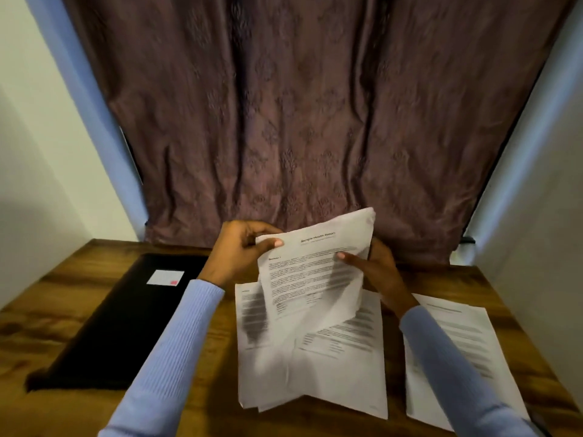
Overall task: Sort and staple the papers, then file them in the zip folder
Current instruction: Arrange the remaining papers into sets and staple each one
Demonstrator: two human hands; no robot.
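Note:
A printed sheet (312,266) is lifted off the table, tilted toward me. My left hand (239,250) pinches its top left corner with thumb on the front. My right hand (375,269) holds its right edge, thumb on the printed face and fingers behind. Under it lies a loose stack of printed papers (315,357) in the middle of the wooden table (195,405). A second pile of papers (467,335) lies at the right, partly under my right sleeve. The black zip folder (120,320) with a small white label lies flat at the left. No stapler is in view.
A brown patterned curtain (299,121) hangs right behind the table's far edge. Pale walls (47,184) close in on both sides. Bare wood shows between the folder and the middle stack.

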